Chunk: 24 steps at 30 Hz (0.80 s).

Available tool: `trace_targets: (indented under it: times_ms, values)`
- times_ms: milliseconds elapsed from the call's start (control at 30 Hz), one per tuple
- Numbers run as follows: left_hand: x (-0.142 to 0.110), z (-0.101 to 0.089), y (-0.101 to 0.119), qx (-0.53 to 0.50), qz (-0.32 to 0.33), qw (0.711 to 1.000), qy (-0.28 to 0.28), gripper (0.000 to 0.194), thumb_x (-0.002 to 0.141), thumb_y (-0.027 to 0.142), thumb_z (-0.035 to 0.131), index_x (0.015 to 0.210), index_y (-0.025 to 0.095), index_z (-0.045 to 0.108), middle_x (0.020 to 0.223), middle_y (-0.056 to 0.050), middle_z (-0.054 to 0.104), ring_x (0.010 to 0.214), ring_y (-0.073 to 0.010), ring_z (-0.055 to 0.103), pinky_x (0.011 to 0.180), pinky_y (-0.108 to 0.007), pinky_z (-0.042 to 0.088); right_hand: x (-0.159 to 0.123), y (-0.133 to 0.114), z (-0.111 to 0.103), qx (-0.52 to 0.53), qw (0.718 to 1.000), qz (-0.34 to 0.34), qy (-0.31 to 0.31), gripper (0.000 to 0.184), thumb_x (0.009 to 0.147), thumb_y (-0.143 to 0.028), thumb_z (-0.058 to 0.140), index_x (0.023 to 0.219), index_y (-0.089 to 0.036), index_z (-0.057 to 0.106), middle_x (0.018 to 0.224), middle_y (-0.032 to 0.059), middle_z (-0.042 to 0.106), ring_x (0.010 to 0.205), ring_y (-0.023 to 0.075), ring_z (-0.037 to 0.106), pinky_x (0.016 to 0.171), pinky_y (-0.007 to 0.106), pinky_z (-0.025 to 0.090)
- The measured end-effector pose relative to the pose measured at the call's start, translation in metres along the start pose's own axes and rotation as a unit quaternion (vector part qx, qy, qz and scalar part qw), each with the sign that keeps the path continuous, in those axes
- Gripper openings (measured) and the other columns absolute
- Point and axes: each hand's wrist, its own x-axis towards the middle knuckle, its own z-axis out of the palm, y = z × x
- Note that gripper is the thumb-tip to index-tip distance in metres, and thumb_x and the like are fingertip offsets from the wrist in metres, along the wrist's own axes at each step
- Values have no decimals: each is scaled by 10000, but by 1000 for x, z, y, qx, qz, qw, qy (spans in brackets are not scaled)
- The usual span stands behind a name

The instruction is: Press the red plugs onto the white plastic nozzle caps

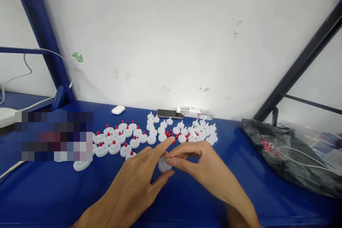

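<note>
A round white nozzle lid [163,166] is at the front middle of the blue table, with my left hand [140,172] curved around it, thumb on the near side and fingers on the far side. Over the lid's top, the thumb and fingers of my right hand [201,160] are pinched together. Whatever lies between those fingertips is hidden. Beyond my hands lie small loose red caps [169,134]. Several white lids with bare spouts [151,139] surround them. Left of these stand several white lids with red tips [114,146].
Along the wall lie a white earbud case [118,109], a dark phone [169,114] and a clear plastic bottle [196,112]. A dark plastic bag [288,167] holding red pieces sits at the right. A blurred patch [56,135] covers the left side. Blue frame posts [45,25] rise there.
</note>
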Motion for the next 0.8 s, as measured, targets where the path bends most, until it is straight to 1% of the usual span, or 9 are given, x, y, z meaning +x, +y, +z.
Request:
trace_targets:
  times_ms: [67,133,233,267,333,433,567,700,800]
  values:
    - [-1,0,1,12,35,999,26,554,1030,428,557,1545,353,366,1135,-15,778,907,-210,757,692,-334,655,-1,-1,-3,14,1000,7,-7,105,910,-325,753,892,-241,814,877,-2,792,841,167,710,774,266,524]
    - [-2,0,2,27,74,995,59,541,1031,409,573,1534,325,393,1163,-16,780,871,-195,754,659,-318,647,-3,-3,-4,38,999,10,-1,126,878,-303,784,989,-244,772,951,-1,755,875,162,688,767,257,527]
    - [-6,0,3,79,109,984,118,537,1026,341,607,1526,340,413,1148,32,794,864,-177,762,705,-320,638,-7,-6,-4,92,995,15,-28,468,879,-276,779,1313,-335,615,1258,6,662,1039,162,669,869,273,546]
    - [-7,-2,3,96,119,979,133,540,1026,318,611,1528,348,413,1134,45,799,869,-170,766,725,-317,632,-9,-7,-3,114,992,19,-56,554,893,-265,761,1393,-368,546,1302,6,639,1075,161,667,908,287,546]
    - [-9,-5,4,106,138,975,136,556,1027,258,609,1537,349,407,1109,56,804,866,-143,767,751,-289,617,-11,-8,0,157,981,28,-108,634,903,-224,734,1458,-382,473,1227,1,666,1070,156,679,948,307,540]
    - [-9,-12,6,78,162,976,125,584,1013,192,626,1542,310,410,1087,47,805,820,-101,758,719,-227,593,-11,-10,5,185,976,41,-111,675,843,-132,740,1434,-339,490,971,-33,704,920,134,698,884,287,551]
    - [-8,-18,9,68,176,975,116,541,1031,208,595,1537,284,420,1060,29,808,824,-122,760,656,-244,587,-6,-10,10,209,973,57,-82,676,731,-26,729,1322,-294,539,766,-85,680,686,89,651,698,215,537]
    - [-6,-18,10,69,171,975,125,494,1023,208,598,1494,297,481,1034,38,806,818,-129,760,622,-249,587,-4,-9,13,240,966,60,-82,591,722,-41,757,1221,-275,542,752,-90,692,675,83,658,662,188,517]
    - [-2,-18,11,78,154,976,135,405,1029,264,589,1430,297,542,1035,39,800,790,-134,747,577,-257,585,-7,-12,10,217,970,60,-90,591,808,-145,784,1313,-297,519,855,-59,735,783,108,701,741,222,541]
